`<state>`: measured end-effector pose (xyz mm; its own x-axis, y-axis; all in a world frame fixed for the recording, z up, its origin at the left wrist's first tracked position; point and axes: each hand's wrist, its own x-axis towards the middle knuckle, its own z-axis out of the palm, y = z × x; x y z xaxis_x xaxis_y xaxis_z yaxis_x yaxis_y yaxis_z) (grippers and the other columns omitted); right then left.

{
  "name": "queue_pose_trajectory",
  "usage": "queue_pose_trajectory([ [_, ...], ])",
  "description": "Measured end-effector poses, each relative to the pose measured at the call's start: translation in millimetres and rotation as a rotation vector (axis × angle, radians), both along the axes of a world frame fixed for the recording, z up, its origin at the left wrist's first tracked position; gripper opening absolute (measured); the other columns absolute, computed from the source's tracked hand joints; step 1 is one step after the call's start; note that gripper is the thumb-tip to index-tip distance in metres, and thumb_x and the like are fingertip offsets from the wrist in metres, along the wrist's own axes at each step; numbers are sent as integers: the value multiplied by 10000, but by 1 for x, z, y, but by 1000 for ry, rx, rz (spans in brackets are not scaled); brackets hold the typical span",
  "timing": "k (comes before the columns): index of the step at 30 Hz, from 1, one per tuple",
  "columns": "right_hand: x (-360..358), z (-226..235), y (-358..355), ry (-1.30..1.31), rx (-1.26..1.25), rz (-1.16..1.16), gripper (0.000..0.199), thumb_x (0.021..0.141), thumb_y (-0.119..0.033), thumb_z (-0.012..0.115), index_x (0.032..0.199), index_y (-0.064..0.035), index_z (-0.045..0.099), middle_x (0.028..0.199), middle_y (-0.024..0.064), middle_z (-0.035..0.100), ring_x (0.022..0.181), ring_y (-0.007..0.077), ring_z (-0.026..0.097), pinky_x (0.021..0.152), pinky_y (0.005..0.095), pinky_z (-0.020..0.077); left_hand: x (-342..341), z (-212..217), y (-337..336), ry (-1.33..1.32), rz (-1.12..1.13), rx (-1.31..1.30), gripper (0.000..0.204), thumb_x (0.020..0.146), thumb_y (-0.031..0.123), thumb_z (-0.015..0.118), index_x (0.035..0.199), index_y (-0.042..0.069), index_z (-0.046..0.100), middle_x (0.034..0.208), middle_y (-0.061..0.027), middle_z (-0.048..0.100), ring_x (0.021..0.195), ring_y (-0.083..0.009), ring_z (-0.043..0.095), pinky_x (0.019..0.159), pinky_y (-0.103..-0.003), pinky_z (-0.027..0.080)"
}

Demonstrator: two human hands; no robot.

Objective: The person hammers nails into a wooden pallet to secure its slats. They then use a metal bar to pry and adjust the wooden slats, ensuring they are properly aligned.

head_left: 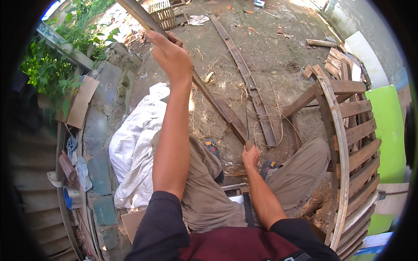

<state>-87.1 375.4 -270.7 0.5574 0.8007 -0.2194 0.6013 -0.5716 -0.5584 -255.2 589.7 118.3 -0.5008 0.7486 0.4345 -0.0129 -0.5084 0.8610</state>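
My left hand (172, 56) is raised at the upper middle, its fingers wrapped round a long bamboo strip (209, 96). The strip slants from the top left down toward my knees. Low between my legs, my right hand (251, 157) is closed on the wooden handle of a long-bladed knife (247, 124). The blade points away from me, seen nearly edge-on, close to the strip's lower end. Whether blade and strip touch, I cannot tell. Another split bamboo length (251, 82), with visible nodes, lies on the ground just beyond to the right.
A wooden slatted frame (359, 130) stands close on my right. White cloth (135, 143) lies beside my left leg, next to a low block wall (98, 174). Dry shavings (270, 115) litter the ground. Scrap wood (337, 63) and a slatted crate (162, 15) are farther off.
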Motion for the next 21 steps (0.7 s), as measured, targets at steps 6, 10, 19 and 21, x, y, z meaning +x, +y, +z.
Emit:
queue_pose_trajectory([
  [6, 24, -51, 10, -234, 173, 243, 453, 806, -294, 799, 1029, 66, 639, 1366, 312, 473, 1339, 449, 424, 1142, 485, 331, -15, -1, -6, 9, -7, -47, 760, 1005, 706, 188, 739, 51, 467, 558, 19, 367, 466, -100, 342, 447, -264, 291],
  [10, 24, -54, 18, -258, 58, 345, 514, 741, -232, 852, 1049, 93, 601, 1317, 281, 500, 1298, 444, 462, 1148, 493, 329, -29, -5, -10, 17, 3, -69, 736, 988, 735, 170, 767, 79, 420, 595, 21, 305, 503, -117, 290, 487, -282, 273],
  [19, 66, -37, 47, -27, -27, 374, 552, 700, -228, 880, 1079, 54, 594, 1096, 274, 614, 1074, 471, 590, 956, 487, 485, -38, -7, -5, -120, -75, -70, 735, 983, 743, 154, 777, 84, 406, 593, 8, 279, 511, -132, 244, 509, -301, 241],
  [21, 82, -19, 60, -1, -72, 374, 486, 716, -230, 875, 1008, 67, 626, 958, 273, 662, 928, 467, 638, 862, 487, 514, -40, -5, -6, -143, -94, -69, 738, 982, 745, 155, 781, 83, 414, 590, 7, 281, 507, -134, 241, 510, -300, 238],
])
